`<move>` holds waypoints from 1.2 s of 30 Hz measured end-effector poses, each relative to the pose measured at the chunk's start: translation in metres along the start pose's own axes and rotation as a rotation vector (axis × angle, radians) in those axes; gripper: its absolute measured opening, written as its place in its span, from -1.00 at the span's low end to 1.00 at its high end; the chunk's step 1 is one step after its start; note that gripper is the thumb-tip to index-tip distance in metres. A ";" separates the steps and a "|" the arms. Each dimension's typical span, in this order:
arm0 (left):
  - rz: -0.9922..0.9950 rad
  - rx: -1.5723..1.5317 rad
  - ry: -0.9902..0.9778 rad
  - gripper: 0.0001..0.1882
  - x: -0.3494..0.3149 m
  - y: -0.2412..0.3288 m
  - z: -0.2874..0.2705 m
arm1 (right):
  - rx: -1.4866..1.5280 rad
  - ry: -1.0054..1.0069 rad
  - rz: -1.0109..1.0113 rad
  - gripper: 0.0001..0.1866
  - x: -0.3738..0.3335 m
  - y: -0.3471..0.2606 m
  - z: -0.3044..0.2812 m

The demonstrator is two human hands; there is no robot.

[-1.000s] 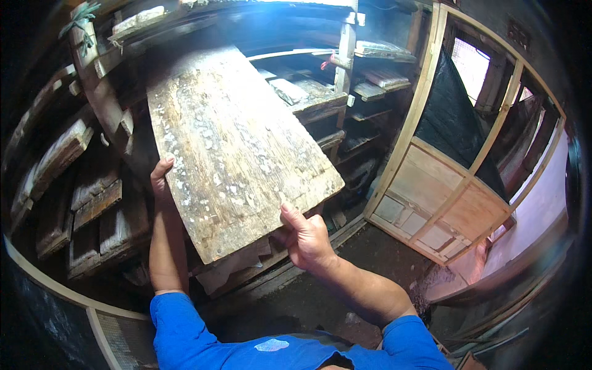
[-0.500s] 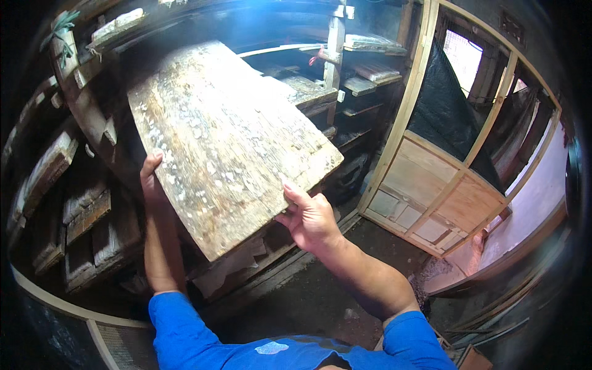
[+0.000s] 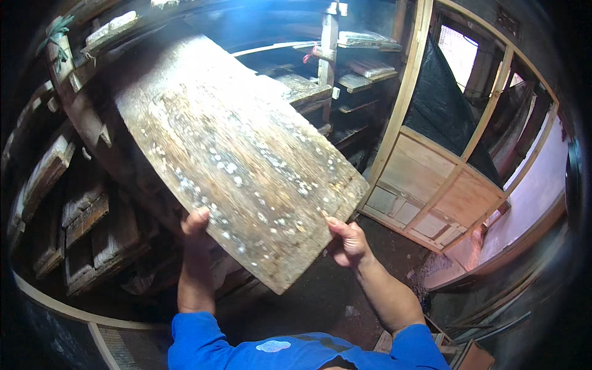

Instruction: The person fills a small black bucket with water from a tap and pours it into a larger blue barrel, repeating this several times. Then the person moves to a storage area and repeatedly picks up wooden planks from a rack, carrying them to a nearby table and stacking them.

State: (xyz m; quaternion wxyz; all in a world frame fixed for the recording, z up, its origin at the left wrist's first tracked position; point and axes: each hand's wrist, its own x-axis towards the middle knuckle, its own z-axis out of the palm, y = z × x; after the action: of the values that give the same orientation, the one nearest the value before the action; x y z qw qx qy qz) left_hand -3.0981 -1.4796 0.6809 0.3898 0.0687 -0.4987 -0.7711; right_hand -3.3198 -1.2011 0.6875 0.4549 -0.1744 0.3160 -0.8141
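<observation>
A wide, worn wooden board (image 3: 246, 179) with brown grain and scattered white spots is tilted in front of me, its far end washed out by bright light. My left hand (image 3: 196, 223) grips its left long edge, thumb on top and fingers hidden beneath. At the near right edge my right hand (image 3: 348, 242) is closed on the board, the thumb lying on the upper face and the fingers curled under.
Wooden racks stand on the left, holding several boards (image 3: 92, 213). More shelves with wrapped slabs (image 3: 370, 66) are at the back. A wood-framed door (image 3: 431, 179) with black sheeting stands at right. Lumber strips (image 3: 505, 302) lie at the lower right.
The board has come nearer to me, and its near end has swung down and right. Both hands moved with it; the left came closer to my body.
</observation>
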 end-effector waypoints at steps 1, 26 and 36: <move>-0.009 -0.002 -0.013 -0.32 -0.008 -0.014 0.001 | -0.014 0.029 0.002 -0.79 -0.008 -0.004 -0.012; -0.783 0.638 -1.291 -0.41 -0.127 -0.124 0.108 | -0.090 0.820 -0.547 -0.45 -0.395 -0.051 -0.173; -0.934 0.796 -2.044 -0.20 -0.033 -0.166 0.155 | -0.494 1.124 -0.766 -0.27 -0.368 -0.029 0.079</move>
State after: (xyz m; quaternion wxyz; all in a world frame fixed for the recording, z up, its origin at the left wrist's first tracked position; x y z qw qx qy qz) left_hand -3.2406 -1.3134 0.6112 -0.5553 -0.2862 -0.7092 -0.3269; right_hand -3.0999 -0.9046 0.7671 -0.1464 0.0742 0.5936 -0.7879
